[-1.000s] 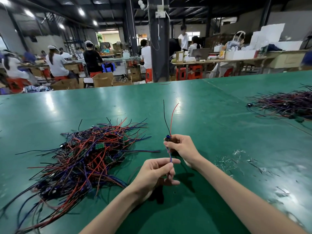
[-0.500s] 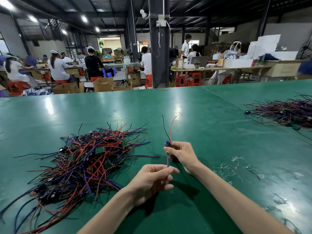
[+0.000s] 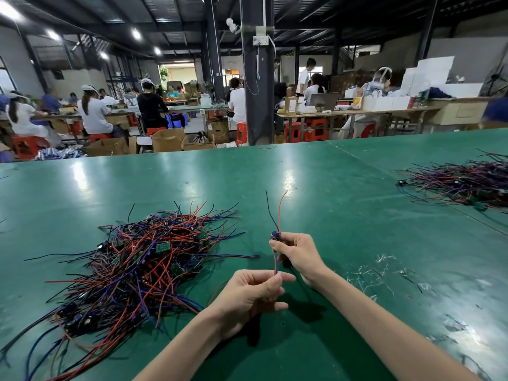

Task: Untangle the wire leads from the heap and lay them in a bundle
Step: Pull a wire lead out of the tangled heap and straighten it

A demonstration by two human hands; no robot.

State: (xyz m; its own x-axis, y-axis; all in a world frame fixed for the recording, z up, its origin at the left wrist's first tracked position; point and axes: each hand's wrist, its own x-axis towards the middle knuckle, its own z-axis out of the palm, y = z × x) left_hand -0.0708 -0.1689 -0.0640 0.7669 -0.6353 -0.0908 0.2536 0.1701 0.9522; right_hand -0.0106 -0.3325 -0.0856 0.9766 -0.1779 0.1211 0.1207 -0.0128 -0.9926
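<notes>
Unchanged since a second ago apart from a slight camera shift; green desk (image 3: 330,215) with tangled heap (image 3: 137,270) at near left, second pile (image 3: 461,185) far right; right hand (image 3: 298,254) pinching wire lead (image 3: 275,259) at its small board, left hand (image 3: 253,295) pinching lower end, held above desk.

Both my bare forearms reach in from the lower edge and converge at the middle. My left hand (image 3: 251,294) sits nearer to me, palm turned inward, thumb and forefinger closed in a pinching grip while the other fingers curl loosely beneath. My right hand (image 3: 298,255) is farther out and a little higher, wrist bent, fingertips (image 3: 275,245) pinched together and pointing left.
</notes>
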